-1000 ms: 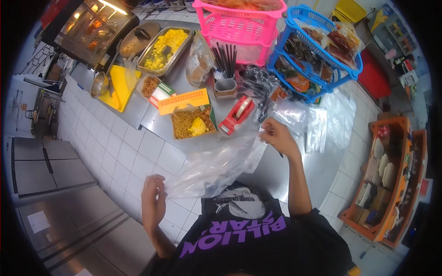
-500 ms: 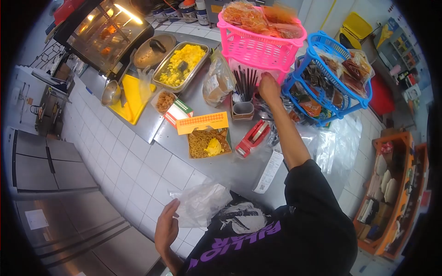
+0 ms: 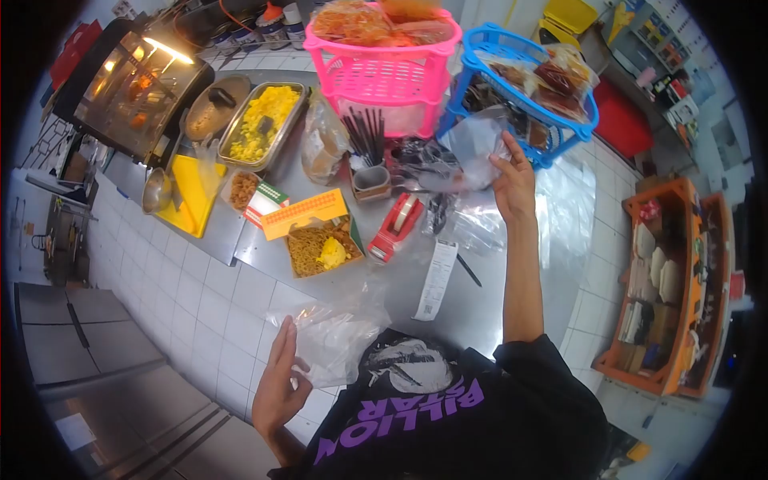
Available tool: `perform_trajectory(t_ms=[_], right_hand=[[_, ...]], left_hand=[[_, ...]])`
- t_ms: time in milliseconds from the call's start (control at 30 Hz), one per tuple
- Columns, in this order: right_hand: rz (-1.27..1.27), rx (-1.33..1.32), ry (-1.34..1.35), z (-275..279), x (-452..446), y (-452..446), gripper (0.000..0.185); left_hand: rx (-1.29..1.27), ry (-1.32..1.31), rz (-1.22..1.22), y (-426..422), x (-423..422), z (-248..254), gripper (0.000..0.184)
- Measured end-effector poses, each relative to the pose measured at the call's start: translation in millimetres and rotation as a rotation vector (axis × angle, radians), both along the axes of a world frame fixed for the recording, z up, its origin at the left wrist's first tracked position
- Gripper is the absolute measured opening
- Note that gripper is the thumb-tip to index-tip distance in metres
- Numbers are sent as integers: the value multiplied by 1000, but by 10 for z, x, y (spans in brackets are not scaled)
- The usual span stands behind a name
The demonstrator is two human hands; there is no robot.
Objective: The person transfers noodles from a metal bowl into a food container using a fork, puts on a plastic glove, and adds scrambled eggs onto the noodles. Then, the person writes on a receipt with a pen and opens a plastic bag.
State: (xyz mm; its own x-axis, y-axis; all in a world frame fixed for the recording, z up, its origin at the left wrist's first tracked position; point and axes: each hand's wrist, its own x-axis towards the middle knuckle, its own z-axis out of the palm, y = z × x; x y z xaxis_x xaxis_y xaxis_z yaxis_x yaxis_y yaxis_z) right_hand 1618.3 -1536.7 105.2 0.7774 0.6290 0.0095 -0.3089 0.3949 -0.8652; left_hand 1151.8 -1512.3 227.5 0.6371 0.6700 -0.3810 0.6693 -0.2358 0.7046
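Note:
My left hand (image 3: 278, 388) is closed on a clear plastic bag (image 3: 340, 344) in front of my shirt. My right hand (image 3: 516, 178), raised before the blue basket (image 3: 524, 92), pinches a small translucent plastic bag (image 3: 478, 144) between thumb and fingers. Below it, dark plastic-wrapped packets (image 3: 424, 164) lie on the steel table. An open food box (image 3: 324, 244) of noodles with yellow egg stands nearer to my left hand. Beside the box sit a red tape dispenser (image 3: 394, 232) and a printed receipt (image 3: 436, 280), with a black pen (image 3: 470, 270) to its right.
A pink basket (image 3: 384, 68) of bagged food stands at the back, near black straws (image 3: 366, 136) in a holder. On the left are a metal tray (image 3: 260, 124) of scrambled egg, a yellow cutting board (image 3: 192, 196) and a lit warmer (image 3: 132, 84). Orange shelves (image 3: 652, 288) stand right.
My right hand has come away from under the pink basket, moving right, and now holds a translucent bag. The view has shifted, and the black pen is now visible. My left hand keeps its bag.

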Motion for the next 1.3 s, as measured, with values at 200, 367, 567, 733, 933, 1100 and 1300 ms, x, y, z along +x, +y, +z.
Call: perform_trajectory(t_ms=[200,367,567,733,933,1100,1300], right_hand=[[341,398,-21,743,-1065,-826,38],[906,-306,-759,509,-1749,-1172,22],[678,-358,-581,-1,-1703,-1193,28],[527,-235,-174,-114,-1506,-1328,33],[447,-318,22,-187,-918,-2004,39],[380,-407,145,-866,-402,-2653,44],[260,-546,144,-1212,-389,-3133,45]], left_hand=[[87,-247,-303,-148,621,46,94],[134,-231,-436,-314,1215,204,93],[74,-453,-1021,-786,1789,-9,91],[-109,-610,-1264,-1179,2129,-154,77],[266,-325,-1035,-1222,2535,-172,76],[346,-543,-864,-1463,2746,-539,73],[65,-563,-691,-1360,2339,-820,48]])
